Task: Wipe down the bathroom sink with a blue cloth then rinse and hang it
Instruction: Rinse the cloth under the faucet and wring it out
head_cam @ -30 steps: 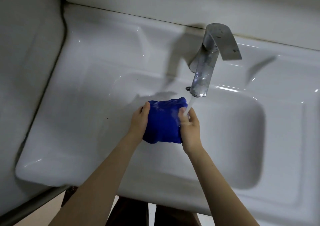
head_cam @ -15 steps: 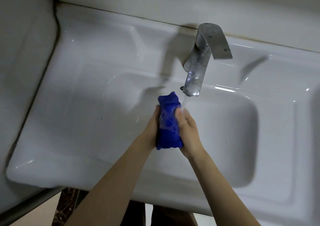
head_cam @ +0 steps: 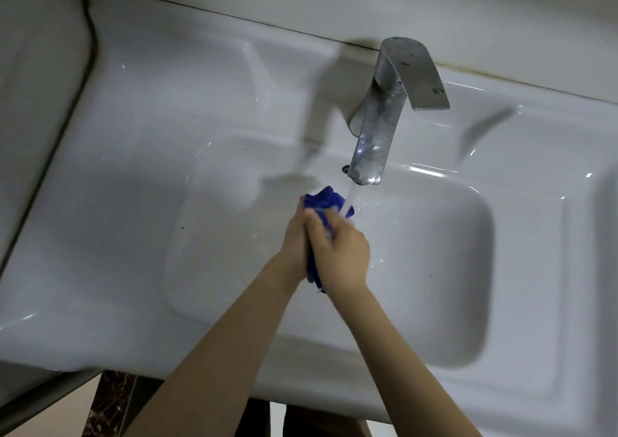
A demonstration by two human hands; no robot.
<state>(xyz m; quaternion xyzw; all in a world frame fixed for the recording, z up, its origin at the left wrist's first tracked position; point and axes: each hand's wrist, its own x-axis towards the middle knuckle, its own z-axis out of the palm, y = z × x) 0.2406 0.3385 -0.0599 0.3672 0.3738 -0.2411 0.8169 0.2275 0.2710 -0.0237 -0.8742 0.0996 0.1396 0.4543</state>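
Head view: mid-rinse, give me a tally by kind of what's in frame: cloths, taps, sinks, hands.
cloth: 1 (blue, under the running water)
tap: 1
sink: 1
hands: 2, left hand and right hand, both gripping the cloth
Total: 5

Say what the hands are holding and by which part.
The blue cloth, bunched up. The left hand and right hand both squeeze its middle; its top end pokes out above the grip, at the tap stream.
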